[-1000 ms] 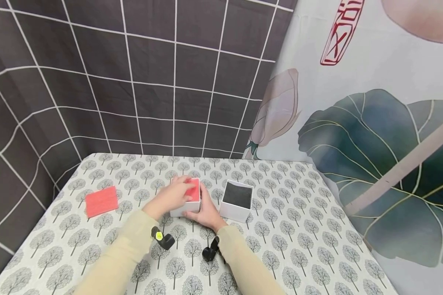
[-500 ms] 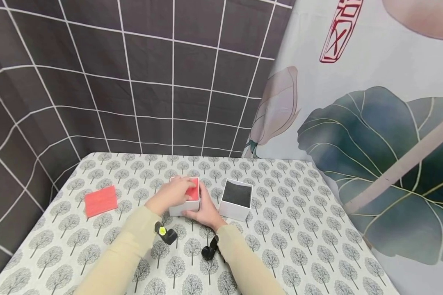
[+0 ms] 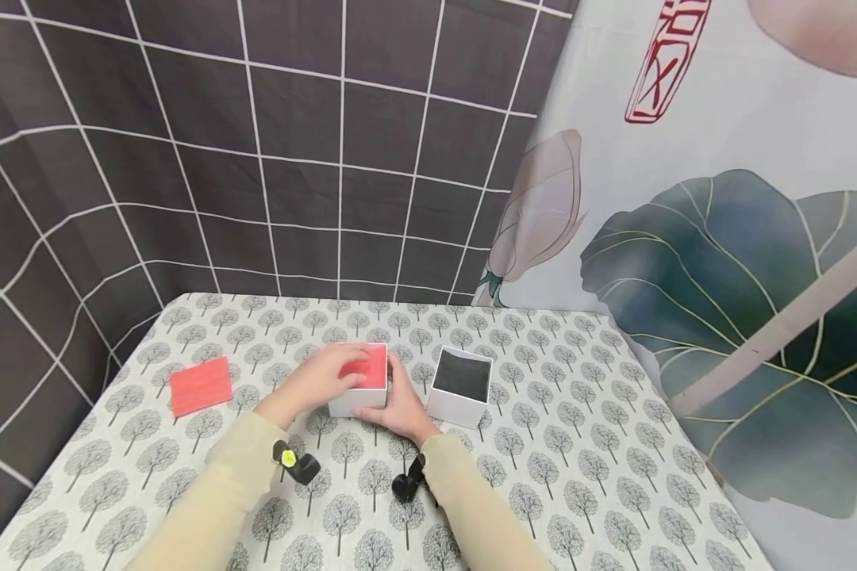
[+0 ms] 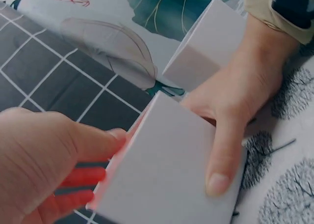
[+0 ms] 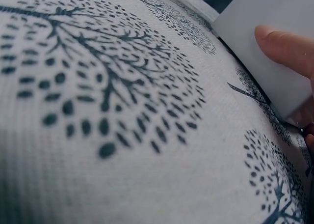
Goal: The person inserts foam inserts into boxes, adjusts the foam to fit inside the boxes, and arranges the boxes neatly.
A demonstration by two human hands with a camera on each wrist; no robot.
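A white open box (image 3: 359, 399) stands mid-table with a red pad (image 3: 368, 367) lying in its top. My left hand (image 3: 320, 381) lies over the box, fingers fairly straight on the red pad and thumb at the near wall (image 4: 181, 175). My right hand (image 3: 400, 408) grips the box from the right, thumb (image 4: 221, 160) flat along the front face, also seen as a thumb (image 5: 287, 47) on the white wall (image 5: 265, 17) in the right wrist view. The fingers behind the box are hidden.
A second white box (image 3: 460, 387) with a black inside stands just right of the first, also in the left wrist view (image 4: 208, 47). Another red pad (image 3: 201, 385) lies flat at the left. The tree-print tablecloth (image 3: 578, 476) meets hanging curtains at the back and right.
My left hand and forearm have drawn slightly left and back over the red pad. The right hand keeps its hold and the box has not moved.
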